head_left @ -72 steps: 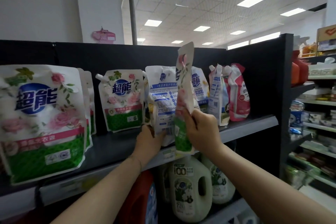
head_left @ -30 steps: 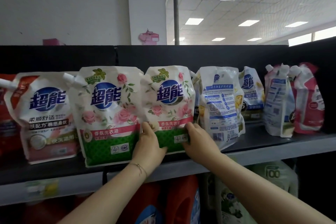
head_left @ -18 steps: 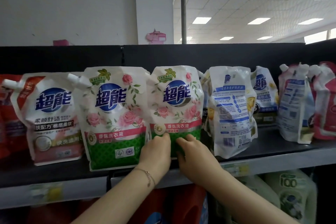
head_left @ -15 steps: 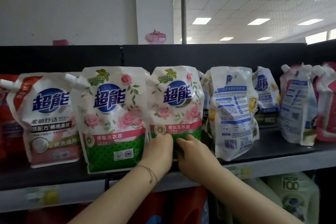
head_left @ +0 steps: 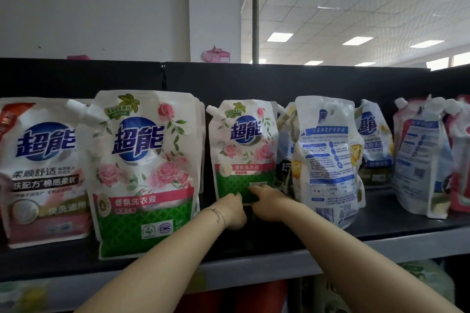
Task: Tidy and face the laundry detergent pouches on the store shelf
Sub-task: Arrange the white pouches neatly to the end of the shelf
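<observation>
Black store shelf [head_left: 381,226] beneath a white tiled ceiling [head_left: 356,20]. Set deep on it, upright and facing front, small rose pouch [head_left: 244,150], between large rose pouch [head_left: 145,172] at the front edge and back-facing blue-print pouch [head_left: 328,160]. At its green base, left hand [head_left: 232,208] and right hand [head_left: 270,204] side by side, fingers fairly straight, tips pressed against the bottom, clamped round nothing. Far left, pink pouch [head_left: 38,170]; far right, more pouches [head_left: 419,167] turned sideways
</observation>
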Tool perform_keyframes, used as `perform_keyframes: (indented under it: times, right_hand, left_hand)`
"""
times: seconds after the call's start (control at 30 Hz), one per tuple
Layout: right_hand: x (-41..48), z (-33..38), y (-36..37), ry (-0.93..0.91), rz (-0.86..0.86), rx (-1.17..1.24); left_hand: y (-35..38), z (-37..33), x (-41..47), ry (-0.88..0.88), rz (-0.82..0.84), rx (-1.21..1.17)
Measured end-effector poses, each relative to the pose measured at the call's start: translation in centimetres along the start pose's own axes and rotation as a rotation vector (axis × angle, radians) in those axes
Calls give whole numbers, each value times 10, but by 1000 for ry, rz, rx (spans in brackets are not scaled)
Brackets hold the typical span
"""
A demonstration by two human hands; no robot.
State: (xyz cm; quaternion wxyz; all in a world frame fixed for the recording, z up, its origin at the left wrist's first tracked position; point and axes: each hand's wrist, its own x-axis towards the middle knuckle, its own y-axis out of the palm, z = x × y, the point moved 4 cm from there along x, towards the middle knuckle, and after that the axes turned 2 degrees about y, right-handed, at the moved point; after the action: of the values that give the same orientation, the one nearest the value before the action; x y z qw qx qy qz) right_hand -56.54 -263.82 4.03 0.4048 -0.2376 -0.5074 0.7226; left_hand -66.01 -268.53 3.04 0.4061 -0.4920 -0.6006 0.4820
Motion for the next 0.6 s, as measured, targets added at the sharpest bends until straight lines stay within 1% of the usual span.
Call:
perform_keyframes:
  times: [0.1, 0.23, 0.33, 0.4, 0.5, 0.6]
  right_hand:
    - [4, 0, -3, -1, -60, 65]
    - [-2, 20, -15, -110, -226, 242]
    - [-5, 37, -14, -168, -270, 332]
    - [-10, 47, -8, -204, -234, 423]
    - [-21, 67, 8, -284, -93, 646]
    - [-31, 93, 30, -336, 17, 769]
  left_hand:
    - [-6, 5, -3, 34, -83, -67]
    - [-25, 12, -22, 101, -368, -225]
    - [-36, 14, -50, 163, -562, -254]
    - [-38, 16, -72, 196, -647, -245]
    - [-42, 29, -105, 200, -771, -162]
    - [-46, 56, -138, 119, -911, -37]
